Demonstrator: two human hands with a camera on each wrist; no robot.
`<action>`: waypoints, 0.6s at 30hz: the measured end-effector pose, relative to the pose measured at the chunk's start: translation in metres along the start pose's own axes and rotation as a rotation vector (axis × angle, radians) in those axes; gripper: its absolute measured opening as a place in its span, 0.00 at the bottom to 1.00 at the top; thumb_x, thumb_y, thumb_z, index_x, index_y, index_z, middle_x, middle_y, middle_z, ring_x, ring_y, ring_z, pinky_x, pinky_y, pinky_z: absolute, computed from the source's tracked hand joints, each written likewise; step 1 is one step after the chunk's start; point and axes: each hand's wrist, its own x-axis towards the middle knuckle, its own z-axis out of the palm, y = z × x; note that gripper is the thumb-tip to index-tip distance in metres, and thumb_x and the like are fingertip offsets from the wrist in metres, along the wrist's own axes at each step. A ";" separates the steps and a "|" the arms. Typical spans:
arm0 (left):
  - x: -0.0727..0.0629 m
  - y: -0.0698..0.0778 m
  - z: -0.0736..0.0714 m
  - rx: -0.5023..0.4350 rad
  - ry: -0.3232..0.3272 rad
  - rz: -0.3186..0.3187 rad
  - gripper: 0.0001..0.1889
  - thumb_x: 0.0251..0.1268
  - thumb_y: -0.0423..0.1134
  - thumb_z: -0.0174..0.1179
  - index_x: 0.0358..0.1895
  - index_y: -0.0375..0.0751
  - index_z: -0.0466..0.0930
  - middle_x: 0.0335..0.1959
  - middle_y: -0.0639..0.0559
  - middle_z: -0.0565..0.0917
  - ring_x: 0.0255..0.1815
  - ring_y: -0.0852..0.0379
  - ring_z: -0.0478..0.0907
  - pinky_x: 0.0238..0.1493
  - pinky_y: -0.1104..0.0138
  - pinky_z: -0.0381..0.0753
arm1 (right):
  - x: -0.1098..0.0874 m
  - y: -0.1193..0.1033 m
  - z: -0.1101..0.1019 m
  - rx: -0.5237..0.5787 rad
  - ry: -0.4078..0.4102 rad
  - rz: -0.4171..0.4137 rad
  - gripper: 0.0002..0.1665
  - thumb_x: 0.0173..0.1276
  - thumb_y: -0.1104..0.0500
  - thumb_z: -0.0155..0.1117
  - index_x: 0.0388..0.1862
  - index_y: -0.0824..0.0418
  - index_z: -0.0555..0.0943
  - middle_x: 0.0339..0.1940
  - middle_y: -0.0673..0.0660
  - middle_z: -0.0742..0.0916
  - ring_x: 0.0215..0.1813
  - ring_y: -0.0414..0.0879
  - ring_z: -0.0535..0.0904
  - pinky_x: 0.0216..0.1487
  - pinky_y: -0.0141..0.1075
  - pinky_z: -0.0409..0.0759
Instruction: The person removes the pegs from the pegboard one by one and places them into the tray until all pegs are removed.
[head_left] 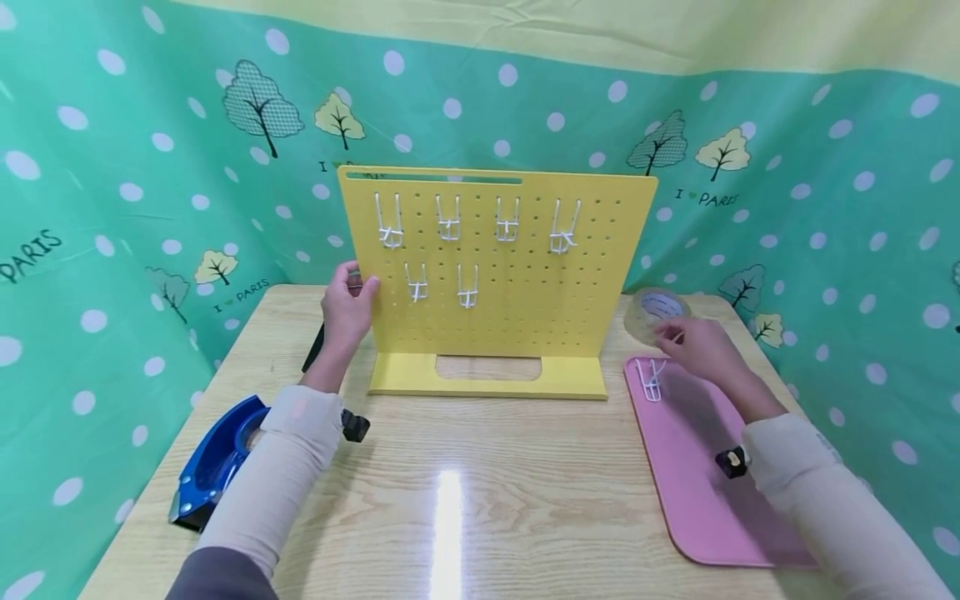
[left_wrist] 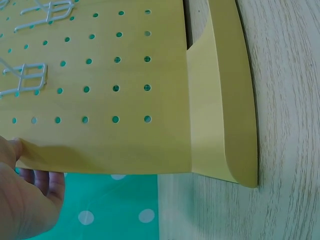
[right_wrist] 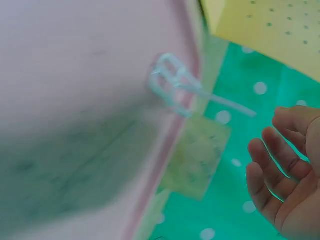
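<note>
A yellow pegboard stands upright on its foot, with several white wire hooks hanging from its holes. My left hand grips the board's left edge, thumb on the front face and fingers behind, as the left wrist view also shows. Over the far end of a pink tray is my right hand, its fingers loosely bent and holding nothing. One white wire hook lies in the tray's far left corner, just short of that hand; in the right wrist view the hook is blurred, apart from the fingers.
A roll of clear tape lies behind the tray, beside the board. Left on the wooden table sits a blue tool, partly covered by my left sleeve. A thin black object pokes out behind my left wrist. Green dotted cloth surrounds the table.
</note>
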 end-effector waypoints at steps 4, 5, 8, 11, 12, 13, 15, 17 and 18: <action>0.000 -0.001 0.000 -0.003 0.004 -0.003 0.20 0.77 0.43 0.57 0.67 0.44 0.72 0.56 0.39 0.82 0.53 0.48 0.79 0.52 0.60 0.83 | 0.011 -0.019 0.000 -0.003 0.029 -0.028 0.17 0.74 0.56 0.62 0.56 0.63 0.84 0.44 0.64 0.89 0.46 0.59 0.85 0.46 0.53 0.84; -0.001 -0.001 0.000 -0.004 0.005 -0.005 0.20 0.77 0.43 0.57 0.67 0.44 0.71 0.56 0.39 0.82 0.53 0.48 0.79 0.52 0.60 0.83 | 0.013 -0.025 0.001 0.000 0.034 -0.039 0.16 0.74 0.56 0.62 0.56 0.63 0.84 0.44 0.64 0.89 0.46 0.59 0.85 0.46 0.53 0.84; -0.001 -0.002 0.001 -0.010 0.004 -0.008 0.20 0.77 0.43 0.56 0.67 0.45 0.71 0.56 0.40 0.82 0.53 0.48 0.79 0.53 0.60 0.83 | 0.020 -0.043 0.008 0.027 0.040 -0.081 0.15 0.73 0.58 0.63 0.54 0.62 0.84 0.42 0.62 0.89 0.45 0.57 0.85 0.45 0.50 0.85; -0.001 -0.002 0.002 -0.011 0.005 -0.009 0.20 0.77 0.43 0.56 0.68 0.45 0.71 0.56 0.40 0.82 0.53 0.49 0.79 0.53 0.60 0.83 | 0.026 -0.060 0.017 0.055 0.050 -0.126 0.14 0.72 0.59 0.65 0.53 0.63 0.85 0.40 0.61 0.89 0.43 0.54 0.85 0.42 0.46 0.86; -0.001 -0.003 0.002 -0.010 0.005 -0.008 0.20 0.77 0.43 0.56 0.68 0.45 0.71 0.56 0.40 0.82 0.53 0.49 0.79 0.53 0.61 0.83 | 0.028 -0.066 0.020 0.065 0.054 -0.135 0.13 0.71 0.60 0.65 0.52 0.63 0.85 0.40 0.60 0.89 0.42 0.53 0.85 0.42 0.45 0.86; 0.000 -0.003 0.002 -0.009 0.006 -0.007 0.20 0.77 0.43 0.56 0.68 0.45 0.71 0.56 0.40 0.82 0.53 0.50 0.79 0.53 0.61 0.83 | 0.030 -0.072 0.022 0.072 0.061 -0.148 0.13 0.71 0.60 0.66 0.51 0.63 0.85 0.40 0.60 0.89 0.42 0.53 0.85 0.41 0.45 0.86; 0.000 -0.003 0.002 -0.009 0.007 -0.005 0.20 0.77 0.43 0.56 0.68 0.45 0.71 0.56 0.40 0.82 0.53 0.50 0.79 0.53 0.62 0.83 | 0.034 -0.084 0.027 0.083 0.078 -0.173 0.13 0.70 0.60 0.66 0.51 0.62 0.86 0.39 0.59 0.90 0.41 0.52 0.85 0.41 0.44 0.86; 0.000 -0.003 0.002 -0.010 0.006 -0.003 0.20 0.77 0.43 0.56 0.68 0.45 0.71 0.56 0.40 0.82 0.53 0.50 0.79 0.52 0.62 0.83 | 0.037 -0.095 0.031 0.075 0.100 -0.201 0.12 0.70 0.59 0.67 0.49 0.61 0.86 0.38 0.58 0.90 0.40 0.51 0.85 0.42 0.43 0.86; 0.000 -0.003 0.002 -0.011 0.006 -0.003 0.20 0.77 0.43 0.56 0.68 0.45 0.71 0.56 0.40 0.82 0.53 0.49 0.79 0.52 0.62 0.83 | 0.039 -0.101 0.033 0.074 0.106 -0.215 0.12 0.70 0.59 0.67 0.49 0.61 0.87 0.38 0.58 0.90 0.40 0.51 0.85 0.42 0.43 0.87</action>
